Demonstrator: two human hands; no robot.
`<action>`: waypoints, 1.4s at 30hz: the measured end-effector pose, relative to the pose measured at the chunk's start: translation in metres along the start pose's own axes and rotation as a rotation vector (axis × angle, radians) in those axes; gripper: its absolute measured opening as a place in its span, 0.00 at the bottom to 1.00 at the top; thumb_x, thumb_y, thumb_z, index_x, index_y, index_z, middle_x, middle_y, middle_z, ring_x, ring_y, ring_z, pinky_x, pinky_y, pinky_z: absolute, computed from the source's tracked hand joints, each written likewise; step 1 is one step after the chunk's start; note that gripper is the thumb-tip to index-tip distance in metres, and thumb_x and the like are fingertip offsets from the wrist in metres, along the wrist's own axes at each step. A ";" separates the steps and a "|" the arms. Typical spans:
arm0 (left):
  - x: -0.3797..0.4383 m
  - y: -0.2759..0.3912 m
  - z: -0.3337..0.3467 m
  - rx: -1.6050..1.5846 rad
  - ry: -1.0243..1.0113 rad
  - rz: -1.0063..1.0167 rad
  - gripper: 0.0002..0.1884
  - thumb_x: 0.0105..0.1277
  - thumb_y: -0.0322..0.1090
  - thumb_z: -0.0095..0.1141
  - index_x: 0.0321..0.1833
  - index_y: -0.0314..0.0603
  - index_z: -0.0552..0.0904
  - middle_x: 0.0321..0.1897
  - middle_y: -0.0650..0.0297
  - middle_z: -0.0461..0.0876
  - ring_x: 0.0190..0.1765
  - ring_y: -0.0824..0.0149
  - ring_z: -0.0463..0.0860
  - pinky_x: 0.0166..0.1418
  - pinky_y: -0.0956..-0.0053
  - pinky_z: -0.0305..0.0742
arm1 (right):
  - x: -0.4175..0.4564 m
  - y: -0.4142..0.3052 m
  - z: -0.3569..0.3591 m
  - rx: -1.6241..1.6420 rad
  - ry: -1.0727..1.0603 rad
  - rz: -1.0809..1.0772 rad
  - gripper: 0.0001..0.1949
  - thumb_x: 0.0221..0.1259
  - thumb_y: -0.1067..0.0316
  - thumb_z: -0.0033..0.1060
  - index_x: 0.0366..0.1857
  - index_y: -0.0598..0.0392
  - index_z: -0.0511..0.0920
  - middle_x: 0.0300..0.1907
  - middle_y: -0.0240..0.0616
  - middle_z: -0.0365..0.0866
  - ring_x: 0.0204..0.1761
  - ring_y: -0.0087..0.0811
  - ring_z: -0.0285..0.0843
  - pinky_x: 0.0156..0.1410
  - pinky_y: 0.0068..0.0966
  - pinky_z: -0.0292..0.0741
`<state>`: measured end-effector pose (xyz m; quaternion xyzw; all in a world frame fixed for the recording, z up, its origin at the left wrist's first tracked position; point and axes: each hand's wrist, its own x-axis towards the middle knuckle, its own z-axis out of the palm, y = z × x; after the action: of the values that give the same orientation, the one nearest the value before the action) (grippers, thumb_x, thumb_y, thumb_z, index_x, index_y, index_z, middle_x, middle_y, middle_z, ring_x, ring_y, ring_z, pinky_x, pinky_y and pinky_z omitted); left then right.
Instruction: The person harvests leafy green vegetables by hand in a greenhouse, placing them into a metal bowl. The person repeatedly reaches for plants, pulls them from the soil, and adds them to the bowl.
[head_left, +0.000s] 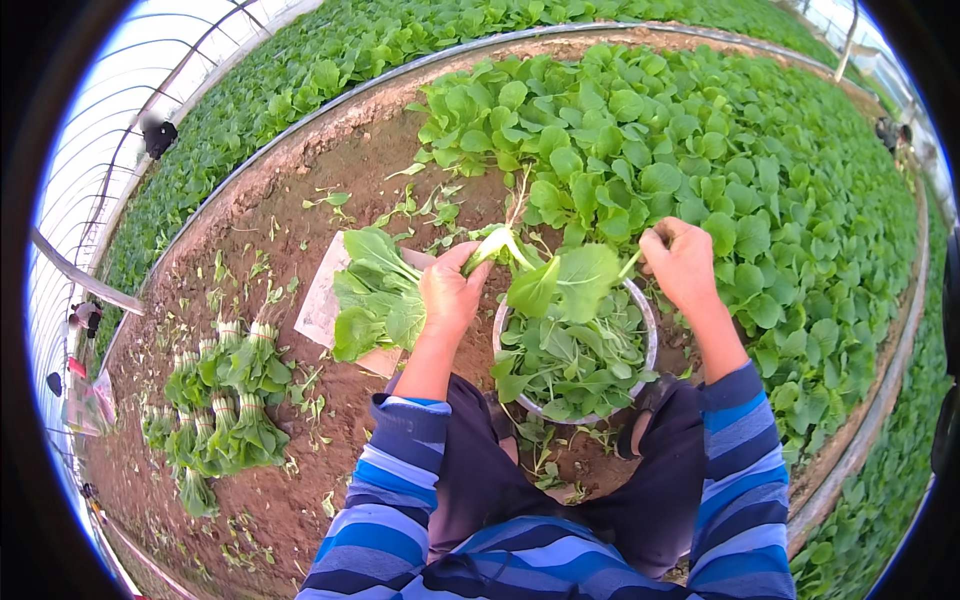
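Note:
My left hand (454, 289) grips a leafy green plant by its pale stem base (496, 244). The thin roots (519, 196) point away from me. Between finger and thumb, my right hand (679, 259) pinches the stalk of a leaf (591, 279) that hangs over a round tub (651, 352). Loose green leaves (577, 360) fill this tub, which stands between my feet. Large leaves (375, 292) spread left of my left hand over a flat sheet of cardboard (319, 300); whether all belong to the held plant, I cannot tell.
Banded bundles of greens (225, 420) lie in rows on the soil (315, 457) to the left. A dense bed of growing greens (720, 180) stands ahead and right. A narrow raised edging (300, 120) curves behind. Other people (84, 316) are far off, beneath the tunnel's hoops.

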<state>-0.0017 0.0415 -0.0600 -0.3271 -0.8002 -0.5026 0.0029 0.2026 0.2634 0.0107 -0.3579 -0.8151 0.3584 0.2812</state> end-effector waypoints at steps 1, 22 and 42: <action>0.001 -0.003 -0.002 0.008 0.032 -0.061 0.14 0.61 0.26 0.70 0.50 0.41 0.87 0.36 0.65 0.89 0.37 0.77 0.83 0.46 0.76 0.78 | -0.002 -0.007 -0.009 0.231 -0.043 0.087 0.12 0.63 0.65 0.60 0.28 0.65 0.82 0.23 0.41 0.85 0.26 0.27 0.83 0.37 0.26 0.79; -0.014 0.043 0.055 -0.955 -0.460 -0.135 0.14 0.69 0.26 0.65 0.56 0.36 0.83 0.45 0.70 0.86 0.45 0.78 0.80 0.52 0.80 0.77 | -0.022 -0.017 0.018 -0.013 -0.263 -0.501 0.34 0.52 0.44 0.75 0.56 0.59 0.79 0.56 0.52 0.82 0.59 0.52 0.79 0.64 0.43 0.75; -0.014 0.057 0.059 -1.219 -0.381 -0.370 0.15 0.73 0.38 0.58 0.56 0.36 0.80 0.54 0.49 0.85 0.59 0.56 0.83 0.67 0.60 0.76 | -0.072 -0.027 0.059 -0.257 -0.305 -0.303 0.31 0.62 0.49 0.66 0.57 0.67 0.72 0.51 0.54 0.79 0.56 0.52 0.80 0.59 0.42 0.77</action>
<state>0.0588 0.0977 -0.0484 -0.2105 -0.4024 -0.7907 -0.4106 0.1922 0.1714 -0.0168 -0.2063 -0.9313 0.2556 0.1576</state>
